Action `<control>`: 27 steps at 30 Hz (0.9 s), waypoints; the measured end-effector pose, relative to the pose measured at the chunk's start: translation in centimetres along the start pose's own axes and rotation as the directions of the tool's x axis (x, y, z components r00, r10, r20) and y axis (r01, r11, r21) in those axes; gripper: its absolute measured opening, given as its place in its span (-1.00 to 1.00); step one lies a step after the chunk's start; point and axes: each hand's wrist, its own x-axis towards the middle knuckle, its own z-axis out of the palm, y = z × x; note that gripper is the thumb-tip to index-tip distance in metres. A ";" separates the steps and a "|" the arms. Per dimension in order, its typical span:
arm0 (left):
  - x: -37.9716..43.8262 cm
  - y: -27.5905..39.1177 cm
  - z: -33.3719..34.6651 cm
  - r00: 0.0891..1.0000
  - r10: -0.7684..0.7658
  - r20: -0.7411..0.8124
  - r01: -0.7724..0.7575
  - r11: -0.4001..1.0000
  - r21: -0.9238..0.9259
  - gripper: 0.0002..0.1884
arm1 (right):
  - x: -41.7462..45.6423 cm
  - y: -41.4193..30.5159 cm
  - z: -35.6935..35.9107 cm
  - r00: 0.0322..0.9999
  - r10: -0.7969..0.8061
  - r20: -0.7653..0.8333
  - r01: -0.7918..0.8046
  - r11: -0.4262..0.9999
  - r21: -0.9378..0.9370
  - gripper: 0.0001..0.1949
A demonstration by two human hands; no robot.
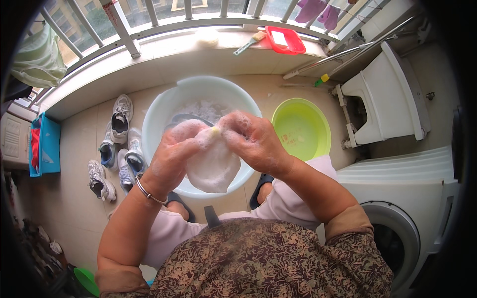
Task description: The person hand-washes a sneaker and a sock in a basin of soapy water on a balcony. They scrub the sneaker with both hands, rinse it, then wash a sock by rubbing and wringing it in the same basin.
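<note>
A white, sudsy cloth item [213, 167] hangs between my hands over the near part of a large pale blue basin [158, 108]. My left hand [179, 149] grips its upper left edge, and my right hand [251, 139] pinches its upper right edge. The fingers of both hands are covered in foam and nearly meet at a small yellowish spot on the cloth. Behind them, foamy water [205, 108] and a dark blue-grey item [186, 118], partly hidden by my hands, are in the basin. What the cloth item is exactly, I cannot tell.
A lime green basin [300, 106] stands right of the large one. Several sneakers [120, 115] lie to the left, near a blue bin [50, 145]. The ledge holds a brush [249, 44] and a red plastic tray [274, 41]. A washing machine [421, 186] and white washboard-like sink [376, 93] are at right.
</note>
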 end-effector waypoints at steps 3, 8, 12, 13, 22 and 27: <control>0.1 0.0 0.3 0.999 0.024 -0.035 -0.021 0.997 0.076 -0.78 | -0.2 0.5 0.1 1.000 -0.013 -0.010 0.013 1.000 0.017 -0.89; 0.2 0.1 0.6 0.978 0.202 -0.053 -0.151 0.861 0.486 -0.80 | -0.1 0.3 -0.2 0.971 -0.202 -0.129 0.184 0.973 -0.140 -0.91; 0.1 0.0 0.7 0.966 0.258 0.018 -0.240 0.871 0.429 -0.83 | 0.0 0.4 -0.3 0.955 -0.271 -0.119 0.247 0.952 -0.180 -0.89; 0.0 0.3 0.8 0.978 0.210 0.003 -0.195 0.904 0.379 -0.83 | 0.0 0.3 -0.3 0.953 -0.285 -0.104 0.261 0.946 -0.192 -0.89; -0.5 0.1 0.3 0.969 0.245 -0.032 -0.205 0.871 0.446 -0.81 | -0.1 0.9 -0.3 0.958 -0.283 -0.046 0.269 0.944 -0.192 -0.88; -0.4 -0.2 0.3 0.937 0.331 -0.113 -0.273 0.894 0.356 -0.84 | 0.0 -0.3 -0.8 0.973 0.197 0.124 -0.231 0.886 0.403 -0.80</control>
